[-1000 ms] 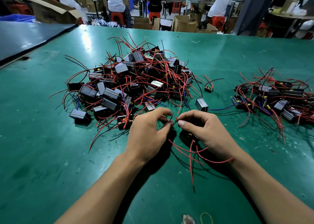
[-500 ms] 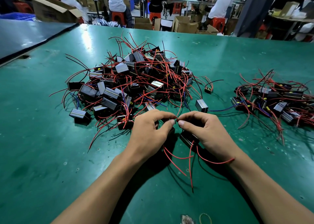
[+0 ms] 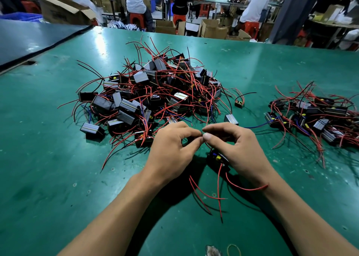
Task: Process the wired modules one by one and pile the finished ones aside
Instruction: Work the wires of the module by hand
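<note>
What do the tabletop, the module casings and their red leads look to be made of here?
Tabletop: green rubbery or vinyl mat, semi-gloss; it mirrors the ceiling lights and shows scuffs. Module casings: probably dark plastic, some faces covered in shiny silvery-grey tape or foil; the look leaves it open. Red leads: thin plastic-insulated wire, flexible, lying in loose curves.

Left hand (image 3: 171, 150), right hand (image 3: 239, 149), fingertips (image 3: 207, 137) together.
</note>
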The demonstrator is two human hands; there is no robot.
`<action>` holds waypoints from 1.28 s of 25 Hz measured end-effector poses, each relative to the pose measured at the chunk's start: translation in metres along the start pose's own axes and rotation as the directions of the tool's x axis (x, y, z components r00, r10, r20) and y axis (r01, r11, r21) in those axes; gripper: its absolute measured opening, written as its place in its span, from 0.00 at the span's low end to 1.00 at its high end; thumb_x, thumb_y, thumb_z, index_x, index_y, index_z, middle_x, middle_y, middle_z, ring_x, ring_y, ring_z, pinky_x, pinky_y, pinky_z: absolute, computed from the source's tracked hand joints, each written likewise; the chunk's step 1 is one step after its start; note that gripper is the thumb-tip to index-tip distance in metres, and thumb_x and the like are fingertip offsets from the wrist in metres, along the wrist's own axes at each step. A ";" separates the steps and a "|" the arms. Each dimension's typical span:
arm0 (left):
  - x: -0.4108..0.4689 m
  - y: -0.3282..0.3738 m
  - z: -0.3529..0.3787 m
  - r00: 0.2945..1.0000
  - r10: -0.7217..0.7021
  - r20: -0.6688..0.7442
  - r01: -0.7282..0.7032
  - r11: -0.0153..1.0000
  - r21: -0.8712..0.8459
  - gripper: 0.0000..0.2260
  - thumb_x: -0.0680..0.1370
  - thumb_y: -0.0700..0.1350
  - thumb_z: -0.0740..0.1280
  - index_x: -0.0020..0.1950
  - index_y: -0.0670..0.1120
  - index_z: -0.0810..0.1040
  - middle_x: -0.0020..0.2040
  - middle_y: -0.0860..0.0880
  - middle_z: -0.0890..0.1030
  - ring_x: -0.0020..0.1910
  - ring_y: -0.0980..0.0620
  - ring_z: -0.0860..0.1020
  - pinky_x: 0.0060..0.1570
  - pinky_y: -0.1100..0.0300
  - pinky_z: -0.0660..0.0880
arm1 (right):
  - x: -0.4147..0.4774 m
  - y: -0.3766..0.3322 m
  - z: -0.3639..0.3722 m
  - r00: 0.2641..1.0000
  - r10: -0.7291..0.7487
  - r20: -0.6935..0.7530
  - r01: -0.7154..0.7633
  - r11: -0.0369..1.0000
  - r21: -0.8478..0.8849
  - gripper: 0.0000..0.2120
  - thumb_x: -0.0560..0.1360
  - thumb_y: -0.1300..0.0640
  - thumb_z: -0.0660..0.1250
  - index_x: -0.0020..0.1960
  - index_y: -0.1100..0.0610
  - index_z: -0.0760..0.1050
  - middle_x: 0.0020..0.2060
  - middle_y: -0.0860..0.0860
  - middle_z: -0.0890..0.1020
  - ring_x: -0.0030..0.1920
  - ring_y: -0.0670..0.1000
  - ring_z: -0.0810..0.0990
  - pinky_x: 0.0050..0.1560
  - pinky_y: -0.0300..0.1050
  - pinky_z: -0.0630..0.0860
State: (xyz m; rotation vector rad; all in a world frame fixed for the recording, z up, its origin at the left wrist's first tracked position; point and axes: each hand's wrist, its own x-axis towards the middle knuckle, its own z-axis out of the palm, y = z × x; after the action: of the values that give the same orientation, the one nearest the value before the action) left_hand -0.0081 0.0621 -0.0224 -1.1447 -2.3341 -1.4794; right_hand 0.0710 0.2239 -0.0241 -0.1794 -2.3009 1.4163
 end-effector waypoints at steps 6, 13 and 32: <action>-0.003 0.000 -0.001 0.996 0.090 0.017 -0.092 0.987 0.130 0.09 0.75 0.48 0.69 0.48 0.46 0.86 0.39 0.51 0.79 0.40 0.50 0.75 0.40 0.52 0.73 | -0.001 -0.012 0.001 0.997 -0.056 -0.056 0.049 0.991 -0.126 0.08 0.74 0.52 0.75 0.38 0.51 0.80 0.33 0.45 0.82 0.35 0.40 0.78 0.41 0.33 0.73; -0.004 -0.002 0.000 0.994 0.112 0.003 -0.111 0.982 0.152 0.07 0.76 0.47 0.70 0.48 0.46 0.85 0.39 0.51 0.79 0.41 0.49 0.75 0.40 0.50 0.74 | -0.001 -0.016 0.009 0.991 0.111 -0.078 -0.110 0.994 0.013 0.11 0.74 0.54 0.74 0.35 0.55 0.79 0.26 0.43 0.77 0.29 0.41 0.71 0.32 0.32 0.68; -0.001 -0.001 -0.006 0.990 0.133 0.052 -0.139 0.982 0.132 0.04 0.75 0.45 0.74 0.48 0.48 0.86 0.38 0.53 0.81 0.40 0.47 0.73 0.41 0.51 0.72 | -0.002 -0.015 -0.001 0.995 0.042 0.090 -0.024 0.980 -0.195 0.09 0.79 0.54 0.69 0.41 0.54 0.79 0.35 0.46 0.79 0.37 0.44 0.75 0.44 0.43 0.71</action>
State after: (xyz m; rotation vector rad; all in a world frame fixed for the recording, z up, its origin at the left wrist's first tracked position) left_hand -0.0099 0.0562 -0.0206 -1.2831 -2.2925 -1.2433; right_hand 0.0746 0.2170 -0.0112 -0.2144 -2.5239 1.2381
